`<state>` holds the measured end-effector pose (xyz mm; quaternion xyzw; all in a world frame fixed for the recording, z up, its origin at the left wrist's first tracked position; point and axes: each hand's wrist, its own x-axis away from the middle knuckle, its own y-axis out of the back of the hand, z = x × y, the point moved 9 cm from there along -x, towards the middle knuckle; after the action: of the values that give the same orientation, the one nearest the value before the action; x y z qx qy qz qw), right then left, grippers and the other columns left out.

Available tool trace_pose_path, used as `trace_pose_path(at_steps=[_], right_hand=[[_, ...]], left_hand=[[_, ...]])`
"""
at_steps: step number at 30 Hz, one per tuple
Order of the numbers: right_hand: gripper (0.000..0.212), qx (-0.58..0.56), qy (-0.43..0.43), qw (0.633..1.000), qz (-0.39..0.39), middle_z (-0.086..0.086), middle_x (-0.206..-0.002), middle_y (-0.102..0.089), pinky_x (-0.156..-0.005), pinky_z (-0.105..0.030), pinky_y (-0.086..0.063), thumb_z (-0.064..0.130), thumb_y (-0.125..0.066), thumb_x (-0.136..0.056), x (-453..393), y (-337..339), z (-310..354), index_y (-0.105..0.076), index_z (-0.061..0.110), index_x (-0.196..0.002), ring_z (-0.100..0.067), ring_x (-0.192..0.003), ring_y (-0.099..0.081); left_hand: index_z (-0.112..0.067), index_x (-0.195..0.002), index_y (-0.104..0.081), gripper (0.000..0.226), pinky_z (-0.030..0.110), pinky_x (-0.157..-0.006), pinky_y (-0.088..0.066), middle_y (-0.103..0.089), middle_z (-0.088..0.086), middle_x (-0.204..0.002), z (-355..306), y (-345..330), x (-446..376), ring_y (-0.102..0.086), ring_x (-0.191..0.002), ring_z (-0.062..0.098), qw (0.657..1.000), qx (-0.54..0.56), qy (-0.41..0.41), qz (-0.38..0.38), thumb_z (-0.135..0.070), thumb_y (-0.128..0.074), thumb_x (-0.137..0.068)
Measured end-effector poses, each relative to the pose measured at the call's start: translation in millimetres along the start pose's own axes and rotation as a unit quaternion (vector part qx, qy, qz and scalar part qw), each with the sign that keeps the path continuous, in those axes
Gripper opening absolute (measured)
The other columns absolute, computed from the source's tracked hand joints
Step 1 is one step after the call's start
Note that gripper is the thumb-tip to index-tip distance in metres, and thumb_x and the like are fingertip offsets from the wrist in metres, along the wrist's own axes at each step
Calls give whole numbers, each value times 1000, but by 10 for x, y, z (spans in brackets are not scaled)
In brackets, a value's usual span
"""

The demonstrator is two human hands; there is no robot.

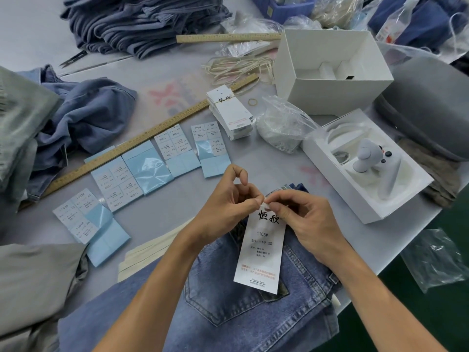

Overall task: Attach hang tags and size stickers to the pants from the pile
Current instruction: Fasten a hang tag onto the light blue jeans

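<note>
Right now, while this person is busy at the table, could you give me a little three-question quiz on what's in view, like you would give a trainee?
1. True or false: both hands are pinching the top end of the hang tag.
2. Which size is printed on that tag? A) XL B) XS C) M
3. Fill in: the tag lies over a pair of blue ______.

Key
1. True: the left hand and right hand meet at the tag's top edge.
2. B: XS, beside the code 1103#.
3. Jeans, back pocket up, at the near edge of the table.
</note>
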<state>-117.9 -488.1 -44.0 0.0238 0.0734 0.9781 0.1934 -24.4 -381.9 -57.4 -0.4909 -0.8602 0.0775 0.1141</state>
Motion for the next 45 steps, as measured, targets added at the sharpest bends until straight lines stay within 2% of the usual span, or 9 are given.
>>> trace_pose_path(at_steps=[14,21,27,31,33,36,38,40,45], right_hand=[[17,22,7,999,-40,1,-93,-77,-79,-26,-58,15,-78,-87,6,32,-4,-76,28,-98,-19,-87,-74],[13,61,2,995,-84,5,-91,-77,-79,-23,-57,20,-81,-84,75,117,30,-78,27,-94,-16,-86,-74],[15,268,23,958,-99,28,-70,-64,-52,-6,-35,20,-78,-89,179,159,144,-80,28,-101,-5,-53,-52],[18,374,30,923,-85,9,-122,-68,-64,-8,-45,17,-75,-90,272,184,228,-78,19,-108,-3,-73,-64],[35,452,62,884,-104,0,-135,-57,-80,-25,-57,33,-65,-94,374,161,336,-68,21,-127,-14,-106,-63],[68,550,-20,835,-25,-3,-164,-21,-112,-51,-38,66,-32,-98,538,-65,108,-23,36,-157,-26,-147,-28],[72,576,-85,811,60,9,-169,15,-125,-53,-19,75,-5,-93,688,-187,-241,14,46,-156,-16,-156,4],[73,548,-109,826,73,21,-163,27,-125,-49,-17,78,-4,-88,762,-141,-390,23,53,-151,-8,-155,12],[78,459,-162,873,39,26,-165,12,-114,-47,-37,82,-19,-84,762,46,-354,21,62,-147,-6,-154,-11]], left_hand=[[-14,-98,-33,33,49,-78,-44,-63,23,-91,-26,-50,22,-56,-82,33,997,-65,-19,-24,4,-61,-94],[-18,-99,-42,33,47,-72,-52,-70,11,-91,-32,-27,58,-64,-77,35,982,-161,-65,-71,-5,-71,-93],[-32,-113,-63,28,29,-81,-57,-68,-18,-114,-198,166,209,-68,-98,13,954,-255,-92,-132,-15,-73,-93],[-39,-126,-60,30,27,-94,-50,-63,-23,-125,-53,481,594,-61,-112,4,921,-338,-59,-186,-30,-67,-98],[-33,-136,-56,37,35,-101,-47,-60,-15,-133,34,722,980,-57,-119,11,873,-422,-48,-239,-41,-61,-100],[-28,-143,-52,57,47,-103,-45,-57,-2,-142,399,1103,1693,-53,-128,25,779,-546,65,-301,-57,-40,-96],[-24,-141,-58,67,51,-105,-46,-60,3,-142,709,1211,2058,-55,-131,30,762,-555,151,-298,-62,-29,-95],[-19,-129,-68,64,50,-95,-53,-69,5,-129,850,1157,2141,-65,-118,31,746,-583,156,-281,-58,-28,-97],[-21,-103,-75,47,39,-67,-54,-73,-5,-97,552,961,2018,-72,-86,24,718,-626,111,-285,-48,-36,-96]])
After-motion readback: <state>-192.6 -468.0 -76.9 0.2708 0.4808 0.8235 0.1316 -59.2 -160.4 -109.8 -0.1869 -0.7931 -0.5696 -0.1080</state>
